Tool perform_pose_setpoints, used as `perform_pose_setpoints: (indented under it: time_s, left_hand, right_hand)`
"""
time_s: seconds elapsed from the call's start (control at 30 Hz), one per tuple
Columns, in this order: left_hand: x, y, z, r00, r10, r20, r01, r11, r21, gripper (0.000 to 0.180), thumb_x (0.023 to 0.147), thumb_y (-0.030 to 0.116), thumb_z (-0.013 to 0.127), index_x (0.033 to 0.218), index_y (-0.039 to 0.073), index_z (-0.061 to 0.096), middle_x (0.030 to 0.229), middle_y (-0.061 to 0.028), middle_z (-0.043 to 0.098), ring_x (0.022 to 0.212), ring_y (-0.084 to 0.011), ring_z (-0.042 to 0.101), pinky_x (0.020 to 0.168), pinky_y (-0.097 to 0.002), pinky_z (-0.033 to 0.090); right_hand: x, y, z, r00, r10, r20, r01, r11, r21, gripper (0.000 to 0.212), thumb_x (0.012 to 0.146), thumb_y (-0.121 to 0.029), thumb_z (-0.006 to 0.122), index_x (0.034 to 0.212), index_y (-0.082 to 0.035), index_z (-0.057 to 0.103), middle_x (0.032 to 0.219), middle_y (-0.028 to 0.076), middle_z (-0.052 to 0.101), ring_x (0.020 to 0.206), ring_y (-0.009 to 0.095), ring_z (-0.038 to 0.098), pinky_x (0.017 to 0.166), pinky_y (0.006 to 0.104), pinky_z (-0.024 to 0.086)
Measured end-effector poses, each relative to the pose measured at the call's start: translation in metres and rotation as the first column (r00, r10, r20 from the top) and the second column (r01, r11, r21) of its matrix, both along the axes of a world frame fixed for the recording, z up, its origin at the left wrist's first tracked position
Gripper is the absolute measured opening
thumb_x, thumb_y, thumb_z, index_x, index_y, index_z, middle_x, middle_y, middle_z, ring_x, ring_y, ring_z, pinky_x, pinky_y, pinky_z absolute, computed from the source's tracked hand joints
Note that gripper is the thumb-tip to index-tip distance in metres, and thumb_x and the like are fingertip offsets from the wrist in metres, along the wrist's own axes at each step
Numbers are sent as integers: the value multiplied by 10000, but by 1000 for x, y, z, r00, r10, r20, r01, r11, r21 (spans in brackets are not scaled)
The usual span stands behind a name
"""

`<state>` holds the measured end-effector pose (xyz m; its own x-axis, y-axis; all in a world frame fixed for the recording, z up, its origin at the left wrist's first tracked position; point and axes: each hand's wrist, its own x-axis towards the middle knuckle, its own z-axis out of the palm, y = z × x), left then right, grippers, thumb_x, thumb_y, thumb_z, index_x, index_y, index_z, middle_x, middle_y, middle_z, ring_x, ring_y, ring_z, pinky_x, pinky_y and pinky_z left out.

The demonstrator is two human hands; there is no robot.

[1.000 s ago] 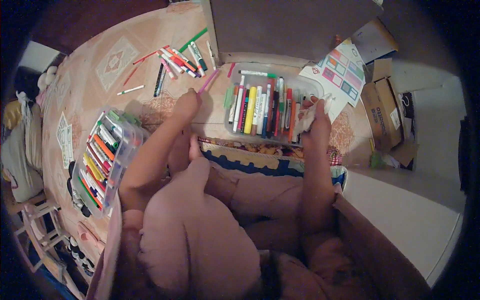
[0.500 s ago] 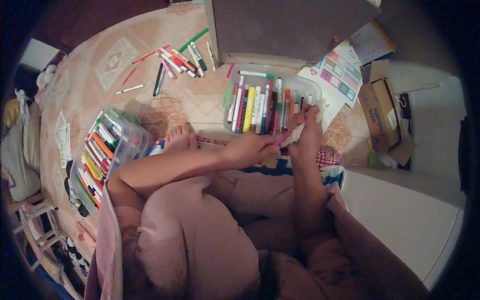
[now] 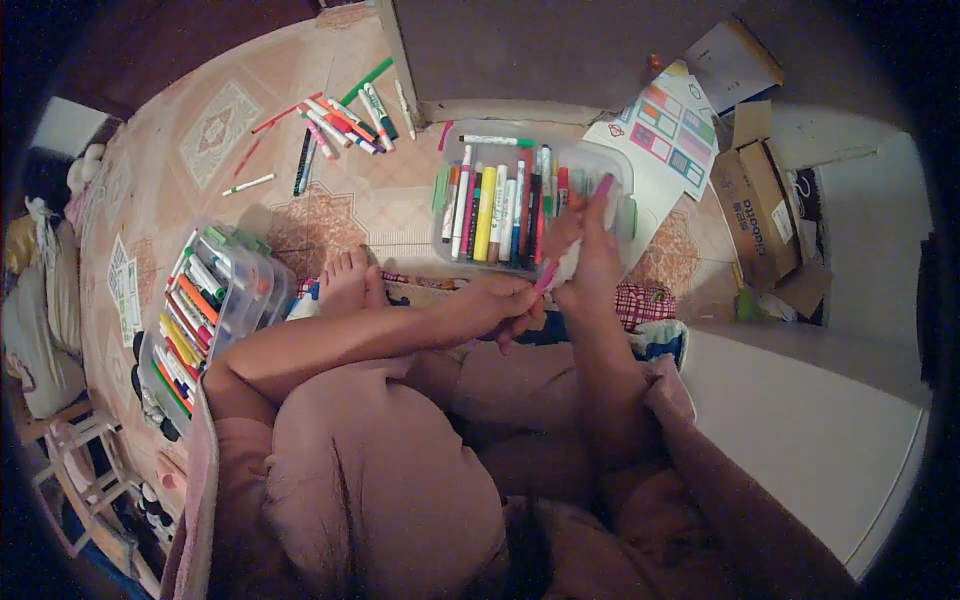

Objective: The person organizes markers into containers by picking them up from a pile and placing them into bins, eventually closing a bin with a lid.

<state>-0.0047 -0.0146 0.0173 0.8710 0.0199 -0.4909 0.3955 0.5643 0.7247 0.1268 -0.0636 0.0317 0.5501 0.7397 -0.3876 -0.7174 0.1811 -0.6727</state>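
Observation:
A pink marker (image 3: 605, 187) slants between my two hands, above the near right corner of a clear plastic box (image 3: 628, 165) of markers. My left hand (image 3: 495, 306) is closed on its lower end. My right hand (image 3: 597, 262) wraps a crumpled white tissue or cloth (image 3: 568, 263) about its middle; the marker's upper end sticks out by the fingers. In the box, several markers lie side by side, one white marker with a green cap (image 3: 496, 141) across the far end. My right hand hides part of the box.
On my left, a second clear box (image 3: 268, 282) holds more markers. Loose markers (image 3: 350, 124) lie heaped on the tiled floor ahead. A printed sheet (image 3: 660, 135) and an open cardboard box (image 3: 755, 220) are on the right. My bare foot (image 3: 345, 283) rests between the boxes.
The pink marker's upper end now shows past my right fingers. My left hand has shifted slightly left and its lower fingers have loosened. The whole view has moved a little.

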Motion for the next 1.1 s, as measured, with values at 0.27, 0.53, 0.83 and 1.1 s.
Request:
perform_pose_setpoints:
  time_s: [0.27, 0.53, 0.83, 1.1]
  left_hand:
    - [-5, 6, -15, 996, 82, 28, -86, 964, 253, 283, 884, 273, 397, 748, 33, 465, 595, -20, 450, 480, -109, 447, 462, -241, 427]
    - [1, 25, -49, 979, 190, 78, -205, 898, 388, 306, 883, 311, 398, 762, 47, 495, 591, 0, 465, 479, -80, 446, 430, -222, 400]
    - [-25, 138, -83, 756, 529, 387, -462, 11, 887, 178, 793, 195, 532, 840, 24, 534, 727, -107, 545, 658, -204, 533, 596, -315, 420]
    - [-87, 248, -124, 596, 770, -229, 458, -92, 884, 544, 741, 480, 520, 1234, 386, 311, 1354, -162, 106, 1147, -529, 171, 879, -613, 245]
  right_hand:
    - [-16, 3, -16, 904, 323, 279, -219, 912, -346, 282, 874, -310, 420, 875, -31, 461, 555, 21, 455, 443, 97, 413, 401, 230, 331]
    - [-4, -1, -19, 422, 405, 811, 141, 854, -500, 383, 822, -342, 479, 863, 37, 516, 685, 168, 568, 630, 250, 546, 576, 345, 424]
    - [64, -30, -38, 99, 797, 596, 396, 518, -758, 460, 786, -413, 484, 880, 33, 545, 795, 246, 568, 776, 370, 558, 678, 407, 431]
    - [60, -21, -42, 105, 749, 654, 368, 582, -725, 419, 776, -385, 523, 960, -9, 546, 807, 216, 584, 784, 356, 564, 676, 385, 437]
